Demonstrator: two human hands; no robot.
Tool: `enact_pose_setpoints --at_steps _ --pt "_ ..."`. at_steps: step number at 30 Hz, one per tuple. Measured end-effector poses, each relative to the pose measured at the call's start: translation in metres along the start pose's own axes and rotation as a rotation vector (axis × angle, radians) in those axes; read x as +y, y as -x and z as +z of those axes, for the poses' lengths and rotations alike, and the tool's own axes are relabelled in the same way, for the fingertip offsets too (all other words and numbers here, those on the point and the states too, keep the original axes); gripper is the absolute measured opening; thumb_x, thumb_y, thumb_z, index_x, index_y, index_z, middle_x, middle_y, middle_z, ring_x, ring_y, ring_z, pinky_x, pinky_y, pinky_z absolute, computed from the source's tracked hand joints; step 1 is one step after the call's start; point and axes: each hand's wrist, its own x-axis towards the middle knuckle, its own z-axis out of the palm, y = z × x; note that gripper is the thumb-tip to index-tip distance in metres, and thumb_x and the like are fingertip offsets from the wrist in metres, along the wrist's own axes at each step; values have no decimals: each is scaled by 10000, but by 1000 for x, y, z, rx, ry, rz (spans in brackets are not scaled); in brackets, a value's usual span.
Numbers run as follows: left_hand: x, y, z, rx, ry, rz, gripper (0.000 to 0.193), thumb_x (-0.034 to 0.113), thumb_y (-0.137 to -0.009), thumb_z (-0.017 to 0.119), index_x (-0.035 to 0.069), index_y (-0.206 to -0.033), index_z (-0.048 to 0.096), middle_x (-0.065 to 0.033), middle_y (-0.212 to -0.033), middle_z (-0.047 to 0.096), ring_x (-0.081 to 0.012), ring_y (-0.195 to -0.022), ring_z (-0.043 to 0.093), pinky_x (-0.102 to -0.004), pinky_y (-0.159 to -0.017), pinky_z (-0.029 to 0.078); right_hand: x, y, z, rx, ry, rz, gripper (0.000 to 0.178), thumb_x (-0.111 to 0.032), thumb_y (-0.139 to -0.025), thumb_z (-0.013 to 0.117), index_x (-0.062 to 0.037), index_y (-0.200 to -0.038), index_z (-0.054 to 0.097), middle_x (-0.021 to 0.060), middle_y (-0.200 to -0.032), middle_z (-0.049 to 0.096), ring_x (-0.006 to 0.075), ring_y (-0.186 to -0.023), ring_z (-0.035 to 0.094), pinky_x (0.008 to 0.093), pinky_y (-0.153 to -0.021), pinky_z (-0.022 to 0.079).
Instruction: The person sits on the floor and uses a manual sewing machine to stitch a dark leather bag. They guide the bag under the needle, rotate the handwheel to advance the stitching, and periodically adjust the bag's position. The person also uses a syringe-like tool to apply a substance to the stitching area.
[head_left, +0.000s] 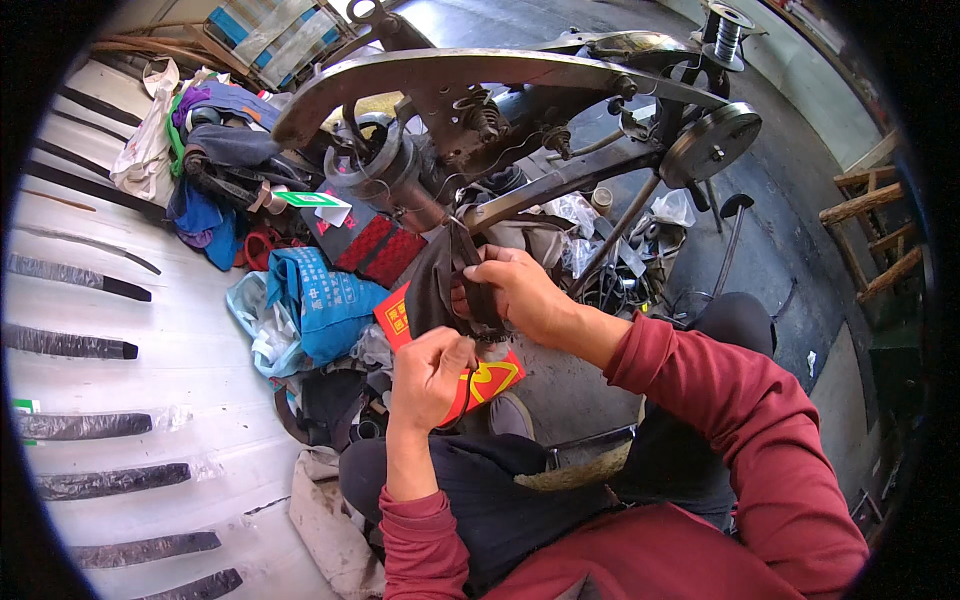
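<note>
A dark brown-grey cloth piece (432, 272) with a black band along it hangs at the end of the narrow lower arm (520, 198) of a hand-cranked sewing machine (480, 95). With thumb and fingers closed, my right hand (525, 290) grips the black band side of the cloth. My left hand (428, 375) is closed just below and to the left, pinching a thin dark strip that trails down from it. Whether that strip belongs to the cloth I cannot tell. Part of the cloth lies hidden behind my right fingers.
A red and yellow box (492, 380) sits below my hands. To the left are a blue bag (318, 300) and a clothes pile (205, 140). The machine's round wheel (712, 145) and thread spool (728, 38) stand right. A wooden stool (872, 215) is far right.
</note>
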Motion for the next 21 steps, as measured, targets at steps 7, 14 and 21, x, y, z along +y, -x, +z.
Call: enact_pose_setpoints --at_steps 7,14,21 --pt "4 -25 20 490 -38 167 86 94 -981 675 18 -1009 646 28 -764 605 -50 -676 532 -217 -591 398 9 -10 -9 25 -22 -5 167 -123 -1010 533 -1 -1120 564 133 -1060 684 239 -956 716 389 -897 593" --pt "10 -45 28 509 -182 143 170 47 -924 724 21 -1082 667 8 -778 606 -31 -673 521 -199 -575 382 16 -11 -11 40 -32 -57 95 -176 -976 573 -103 -923 603 -5 -732 541 111 -602 495 288 -556 365" --pt "-5 -43 20 632 -138 216 90 69 -998 605 9 -938 637 -4 -799 602 -103 -701 582 -253 -662 474 4 0 8 69 -57 -64 69 -128 -961 591 -70 -925 601 3 -758 590 111 -629 563 274 -574 442"
